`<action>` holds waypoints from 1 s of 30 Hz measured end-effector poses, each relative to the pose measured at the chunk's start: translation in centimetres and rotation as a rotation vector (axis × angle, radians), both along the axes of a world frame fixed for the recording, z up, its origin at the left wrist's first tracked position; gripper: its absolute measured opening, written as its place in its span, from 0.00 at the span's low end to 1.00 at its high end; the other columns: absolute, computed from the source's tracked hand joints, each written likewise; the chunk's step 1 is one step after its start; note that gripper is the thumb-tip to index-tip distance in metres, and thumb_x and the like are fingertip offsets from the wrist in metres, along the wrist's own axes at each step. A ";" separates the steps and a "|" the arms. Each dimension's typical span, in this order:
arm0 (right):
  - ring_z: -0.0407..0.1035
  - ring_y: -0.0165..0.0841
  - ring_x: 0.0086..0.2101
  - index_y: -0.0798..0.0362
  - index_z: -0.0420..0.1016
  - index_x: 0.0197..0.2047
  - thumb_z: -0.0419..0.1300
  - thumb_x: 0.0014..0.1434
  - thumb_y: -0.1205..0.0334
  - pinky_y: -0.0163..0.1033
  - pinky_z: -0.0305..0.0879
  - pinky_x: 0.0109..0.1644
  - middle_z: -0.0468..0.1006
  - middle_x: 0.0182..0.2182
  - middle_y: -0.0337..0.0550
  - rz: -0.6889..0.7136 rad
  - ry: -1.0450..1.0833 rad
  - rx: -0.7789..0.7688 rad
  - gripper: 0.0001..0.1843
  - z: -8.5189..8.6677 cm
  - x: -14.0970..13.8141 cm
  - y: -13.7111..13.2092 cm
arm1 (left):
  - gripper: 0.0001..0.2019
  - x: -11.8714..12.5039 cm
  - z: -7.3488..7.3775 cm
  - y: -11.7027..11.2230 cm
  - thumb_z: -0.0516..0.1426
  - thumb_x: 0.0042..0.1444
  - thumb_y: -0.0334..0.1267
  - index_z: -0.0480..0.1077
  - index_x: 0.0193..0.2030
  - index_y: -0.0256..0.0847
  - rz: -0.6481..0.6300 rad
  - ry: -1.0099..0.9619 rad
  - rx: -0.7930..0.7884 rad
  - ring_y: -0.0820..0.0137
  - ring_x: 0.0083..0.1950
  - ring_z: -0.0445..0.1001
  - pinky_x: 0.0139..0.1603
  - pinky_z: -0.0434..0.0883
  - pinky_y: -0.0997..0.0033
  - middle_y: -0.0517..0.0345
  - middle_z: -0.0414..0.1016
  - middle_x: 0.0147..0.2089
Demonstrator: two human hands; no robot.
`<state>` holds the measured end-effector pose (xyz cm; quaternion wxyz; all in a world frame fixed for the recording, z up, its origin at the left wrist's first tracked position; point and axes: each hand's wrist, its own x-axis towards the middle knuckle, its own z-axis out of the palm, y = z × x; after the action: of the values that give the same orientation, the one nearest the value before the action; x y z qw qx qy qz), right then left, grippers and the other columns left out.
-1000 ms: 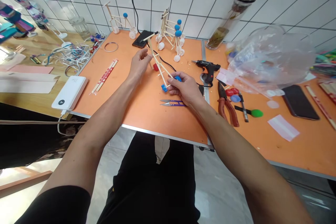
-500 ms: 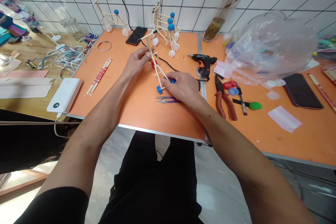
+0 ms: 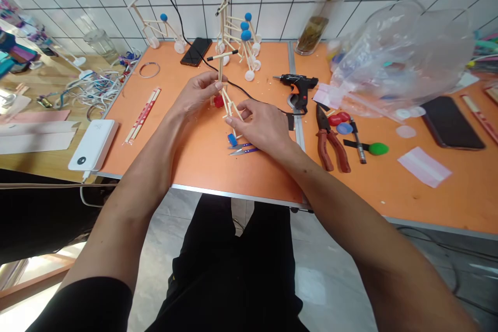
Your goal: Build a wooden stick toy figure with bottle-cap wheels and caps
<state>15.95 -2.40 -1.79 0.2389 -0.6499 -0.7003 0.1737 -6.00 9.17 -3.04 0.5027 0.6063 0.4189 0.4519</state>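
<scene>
Turned since half a second ago, the stick frame (image 3: 220, 68) shows its crossbar nearly level, with its lower sticks bunched closer together by the right hand (image 3: 266, 122). It sits between both hands, over the surface (image 3: 202, 166); whether it touches down is unclear. The left hand (image 3: 200, 91) pinches the upright below the crossbar, and the right grips the lower sticks between thumb and fingers, above the snips (image 3: 244, 151). This looks like adjusting or checking the frame; the next move likely calls for a steady left pinch and light right-hand pressure.
</scene>
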 end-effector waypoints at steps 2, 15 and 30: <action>0.89 0.53 0.56 0.44 0.94 0.62 0.75 0.78 0.39 0.49 0.73 0.53 0.97 0.55 0.48 0.005 -0.041 -0.034 0.21 0.4 -0.5 -0.3 | 0.14 0.0 0.2 0.0 0.84 0.65 0.42 0.86 0.45 0.45 0.008 0.006 0.013 0.61 0.41 0.86 0.48 0.83 0.59 0.58 0.81 0.36; 0.89 0.55 0.51 0.46 0.92 0.50 0.70 0.81 0.39 0.49 0.67 0.48 0.97 0.50 0.54 0.014 -0.179 0.003 0.20 -0.2 -0.1 0.3 | 0.23 -1.4 0.3 0.7 0.89 0.55 0.48 0.83 0.43 0.46 -0.066 0.073 0.075 0.72 0.32 0.80 0.35 0.80 0.67 0.59 0.83 0.41; 0.89 0.54 0.53 0.47 0.93 0.50 0.72 0.83 0.40 0.48 0.63 0.46 0.97 0.52 0.55 0.039 -0.164 -0.040 0.19 0.7 -0.2 -0.1 | 0.27 -0.9 0.5 0.1 0.89 0.51 0.52 0.80 0.43 0.48 -0.059 0.091 0.049 0.71 0.30 0.77 0.33 0.74 0.66 0.63 0.80 0.35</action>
<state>15.74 -2.49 -1.13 0.1641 -0.6527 -0.7265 0.1384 -6.89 9.29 -2.49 0.4814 0.6504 0.4120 0.4190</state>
